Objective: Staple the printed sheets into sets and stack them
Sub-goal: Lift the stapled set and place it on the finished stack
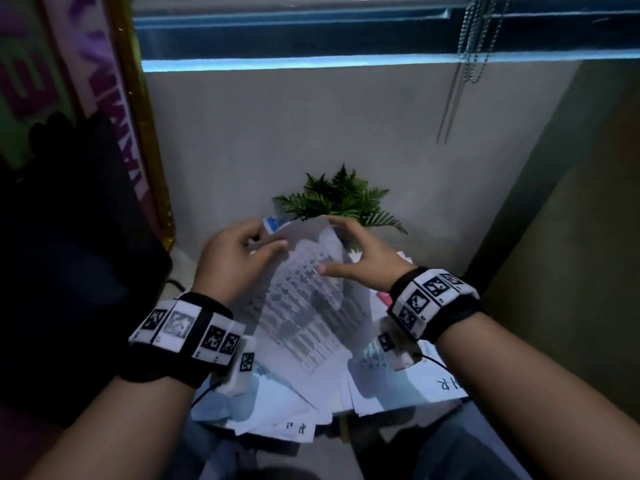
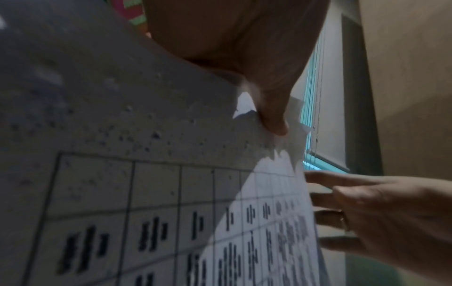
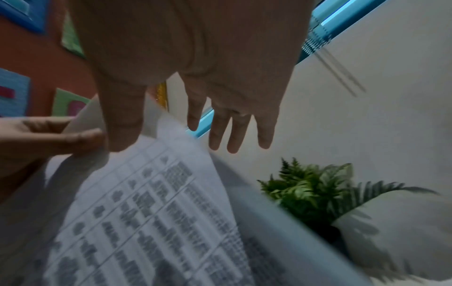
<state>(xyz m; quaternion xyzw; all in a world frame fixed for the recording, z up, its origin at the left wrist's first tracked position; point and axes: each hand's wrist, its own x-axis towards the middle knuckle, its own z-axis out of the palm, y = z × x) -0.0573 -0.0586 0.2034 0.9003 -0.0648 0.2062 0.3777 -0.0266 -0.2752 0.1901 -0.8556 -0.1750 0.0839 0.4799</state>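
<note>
Above the cluttered desk, close to the wall, your left hand (image 1: 235, 261) pinches the far corner of the printed sheets (image 1: 304, 306) between thumb and curled fingers, while your right hand (image 1: 360, 258) lies with fingers straight and spread along the opposite edge, thumb resting on the printed face and gripping nothing. The sheets are lifted and tilted towards you, their far edge bowed and slightly ragged in the left wrist view. By my judgement you are at the gathering and squaring step of one set; no stapling is under way, and no stapler can be identified in any view. The next move calls for you to even up the edges, keep the left pinch firm at the corner, and locate the stapler before freeing the right hand. Beneath the lifted set lies a loose heap of other papers (image 1: 277, 400), overlapping at odd angles and hanging over the near edge of the desk; whether any are already stapled cannot be told. A small fern-like plant (image 1: 339, 199) stands just behind the sheets against the wall and crowds the far edge. A dark object (image 1: 79, 237) fills the left side, and blind cords (image 1: 474, 39) hang at the upper right, well apart from the work. The disordered heap leaves you no evident flat spot for a tidy stack
</note>
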